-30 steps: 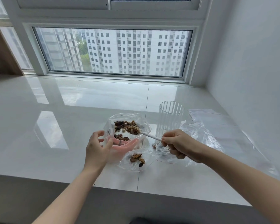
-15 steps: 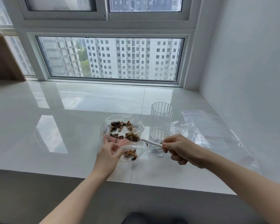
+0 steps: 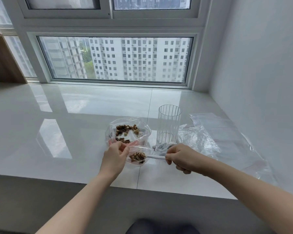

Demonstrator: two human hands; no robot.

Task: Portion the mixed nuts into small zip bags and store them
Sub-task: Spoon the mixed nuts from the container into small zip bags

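Observation:
A large clear bag point(image 3: 143, 132) lies open on the white sill with mixed nuts point(image 3: 125, 130) inside. Just in front of it is a small zip bag point(image 3: 139, 149) holding a few nuts point(image 3: 137, 156). My left hand point(image 3: 115, 157) pinches the small bag's left edge at its mouth. My right hand point(image 3: 179, 157) grips the handle of a white spoon point(image 3: 156, 157); the spoon's bowl reaches into the small bag among the nuts.
A tall ribbed clear glass point(image 3: 169, 125) stands right behind my right hand. Crumpled and flat clear plastic bags point(image 3: 215, 132) lie to the right, near the white wall. The sill's front edge point(image 3: 142, 188) runs just below my wrists. A window closes the back.
The spoon has moved from the large bag toward me into the small bag. My left hand has closed on the small bag's edge. The camera has tilted up.

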